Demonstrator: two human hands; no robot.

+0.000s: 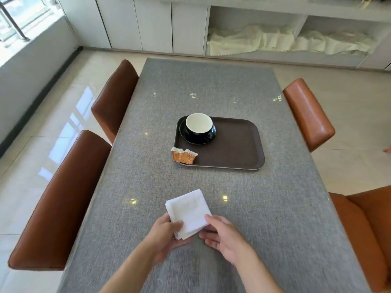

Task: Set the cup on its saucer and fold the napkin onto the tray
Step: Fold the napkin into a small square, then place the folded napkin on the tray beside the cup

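A black cup with a white inside (198,125) stands on a black saucer (190,139) in the far left corner of a dark brown tray (237,149) at the table's middle. A white napkin (188,210), folded into a small square, is near the front of the table. My left hand (167,235) grips its near left corner, thumb on top and fingers under it. My right hand (222,235) touches the napkin's right corner with its thumb, fingers spread below. The napkin's far part seems lifted slightly off the table.
Orange sachets (184,155) lie at the tray's near left corner, partly over its rim. The table has a grey cloth (211,92). Brown chairs (59,197) stand on the left, orange ones (306,113) on the right. White cabinets line the back wall.
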